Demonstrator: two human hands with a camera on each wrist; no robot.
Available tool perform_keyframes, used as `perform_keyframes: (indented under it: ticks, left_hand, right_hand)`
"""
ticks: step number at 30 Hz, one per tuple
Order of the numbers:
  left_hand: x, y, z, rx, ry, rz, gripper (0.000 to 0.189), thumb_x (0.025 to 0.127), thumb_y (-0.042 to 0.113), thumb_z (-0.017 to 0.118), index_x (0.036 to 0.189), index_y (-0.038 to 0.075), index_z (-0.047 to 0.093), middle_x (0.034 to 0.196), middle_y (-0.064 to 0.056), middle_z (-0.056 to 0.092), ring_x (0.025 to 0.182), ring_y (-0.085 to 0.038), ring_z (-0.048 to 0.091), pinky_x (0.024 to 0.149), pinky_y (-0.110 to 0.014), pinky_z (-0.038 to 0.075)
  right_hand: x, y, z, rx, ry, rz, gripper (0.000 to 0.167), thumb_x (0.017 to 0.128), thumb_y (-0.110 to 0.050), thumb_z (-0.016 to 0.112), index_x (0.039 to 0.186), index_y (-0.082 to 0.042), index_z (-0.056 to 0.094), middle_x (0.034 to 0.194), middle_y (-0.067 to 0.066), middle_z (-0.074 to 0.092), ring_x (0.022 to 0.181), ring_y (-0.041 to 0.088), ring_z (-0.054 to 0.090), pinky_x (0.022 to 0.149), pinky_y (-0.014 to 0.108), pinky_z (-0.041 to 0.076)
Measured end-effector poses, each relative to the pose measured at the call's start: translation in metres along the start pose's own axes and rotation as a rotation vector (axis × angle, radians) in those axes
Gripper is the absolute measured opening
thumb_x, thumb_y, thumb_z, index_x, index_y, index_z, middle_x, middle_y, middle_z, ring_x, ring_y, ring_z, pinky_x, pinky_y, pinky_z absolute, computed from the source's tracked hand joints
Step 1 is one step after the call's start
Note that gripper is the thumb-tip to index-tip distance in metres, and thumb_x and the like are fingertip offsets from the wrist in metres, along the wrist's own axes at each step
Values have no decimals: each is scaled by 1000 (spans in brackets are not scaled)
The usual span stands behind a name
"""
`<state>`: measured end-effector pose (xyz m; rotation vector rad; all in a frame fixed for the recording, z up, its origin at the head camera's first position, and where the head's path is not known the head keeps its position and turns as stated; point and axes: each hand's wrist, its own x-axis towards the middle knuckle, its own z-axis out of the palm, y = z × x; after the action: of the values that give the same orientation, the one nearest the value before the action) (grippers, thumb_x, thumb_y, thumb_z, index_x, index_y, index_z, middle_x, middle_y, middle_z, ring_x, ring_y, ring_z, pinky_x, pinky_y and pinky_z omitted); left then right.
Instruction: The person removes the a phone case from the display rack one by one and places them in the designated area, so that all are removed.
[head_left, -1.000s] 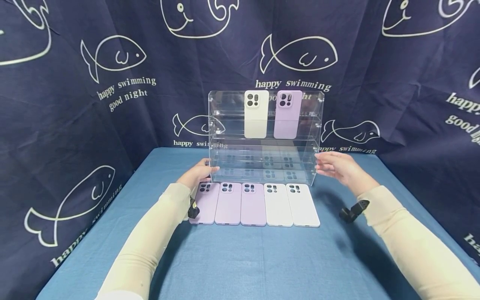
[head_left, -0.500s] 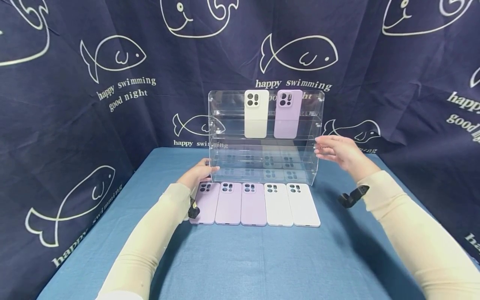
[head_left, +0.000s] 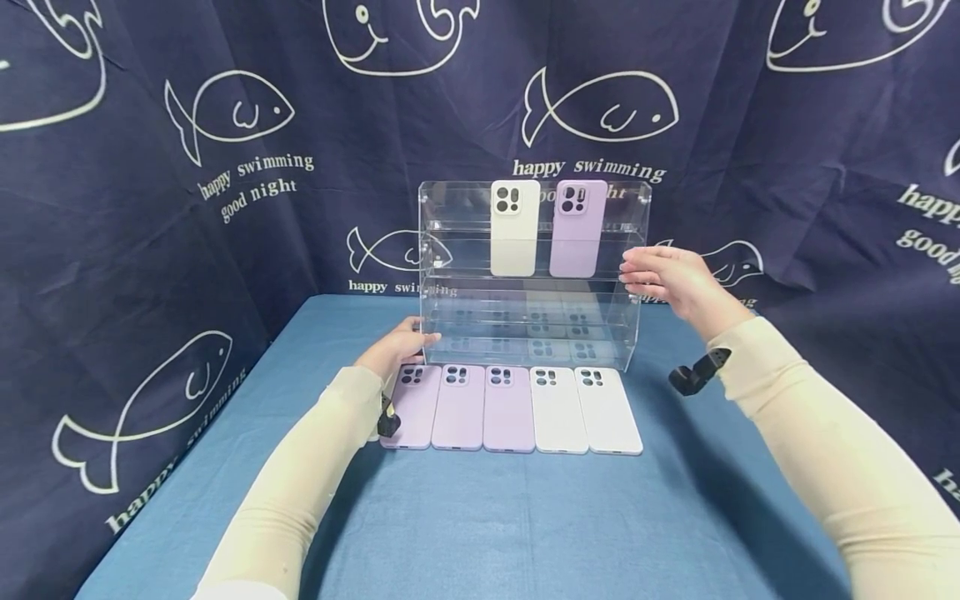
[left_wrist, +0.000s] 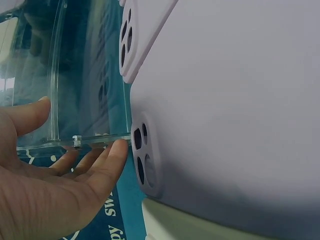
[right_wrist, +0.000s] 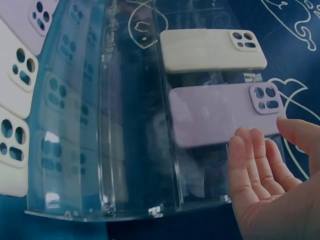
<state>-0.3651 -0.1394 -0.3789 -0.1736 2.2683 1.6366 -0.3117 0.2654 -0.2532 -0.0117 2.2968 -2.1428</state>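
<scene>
A clear acrylic display rack [head_left: 465, 308] with stepped shelves stands on the table. My left hand [head_left: 401, 342] holds its lower left side, thumb [left_wrist: 35, 116] on the inner face and fingers along the outer one. On the upper shelf a white phone case [head_left: 514, 229] and a purple phone case [head_left: 578, 229] lean upright side by side. My right hand [head_left: 678, 283] is at the rack's right edge with fingers extended and nothing in it. In the right wrist view its fingertips come close to the edge of the purple case [right_wrist: 215, 115].
In front of the rack several phone cases lie flat in a row, purple ones [head_left: 457, 412] on the left and white ones [head_left: 609, 412] on the right. Another pale case [left_wrist: 175, 222] is partly hidden under my left wrist. A dark fish-print curtain [head_left: 420, 125] hangs behind the blue table [head_left: 480, 517].
My right hand has moved up along the rack's right side, from its lower part to near the purple case's level. The left hand, rack and cases have stayed in place.
</scene>
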Motion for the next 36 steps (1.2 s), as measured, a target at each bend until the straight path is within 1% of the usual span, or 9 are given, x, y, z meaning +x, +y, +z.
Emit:
perform_keyframes:
  ticks: [2,6,12,14,19,23,30,33,36]
  left_hand:
    - [0,-1,0,-1,1,-2,72,99,18,56,155,12,11,161,-17,11,142,-34,32,115,-43,41]
    - [0,-2,0,5,1,0,72,99,19,56,155,12,12,161,-17,11,142,-34,32,115,-43,41]
    - [1,-3,-1,23,1,-20,73,99,21,57,156,14,12,161,-17,11,143,-33,32,113,-42,43]
    - [1,-3,-1,25,2,-22,73,99,21,57,156,14,12,161,-17,11,143,-33,32,113,-42,43]
    - [1,-2,-2,21,3,-19,73,99,22,57,156,15,12,161,-16,11,142,-33,34,114,-42,42]
    - [1,-2,-2,18,7,-28,73,99,22,58,156,16,12,161,-16,12,142,-33,34,114,-42,43]
    - [1,-1,-2,24,7,-15,72,99,22,57,156,15,13,160,-17,14,141,-33,36,113,-42,44]
    - [1,-2,-2,27,6,-9,72,99,22,57,156,15,13,160,-17,14,141,-34,36,113,-42,44]
    - [1,-2,-2,29,8,-9,73,99,22,57,156,14,13,160,-18,15,141,-34,35,113,-42,44]
  right_hand:
    - [1,-4,2,22,9,-8,28,89,-21,71,109,-8,57,80,-7,72,77,7,70,75,19,62]
    - [3,-11,7,78,32,-33,20,89,-17,72,102,-9,60,80,-5,73,77,8,71,75,21,62]
    - [12,-22,15,64,74,-46,25,89,-16,71,108,-7,57,81,-6,71,77,8,70,74,20,62]
    - [16,-24,17,73,88,-51,24,89,-16,71,107,-7,58,81,-5,70,77,9,70,73,21,62]
    - [24,-29,22,129,120,-78,16,87,-12,73,99,-9,64,80,-3,71,76,11,70,73,22,63]
    - [29,-32,25,141,135,-100,11,87,-13,73,94,-11,65,79,-3,72,74,10,70,74,21,63]
    - [41,-37,28,175,197,-122,8,87,-11,73,88,-11,65,72,-3,70,69,10,69,68,18,62]
    - [48,-36,31,151,232,-132,10,86,-14,74,88,-12,65,71,-5,69,69,9,68,67,17,61]
    - [55,-35,33,107,273,-132,13,85,-18,75,89,-13,64,71,-6,68,71,9,68,70,16,61]
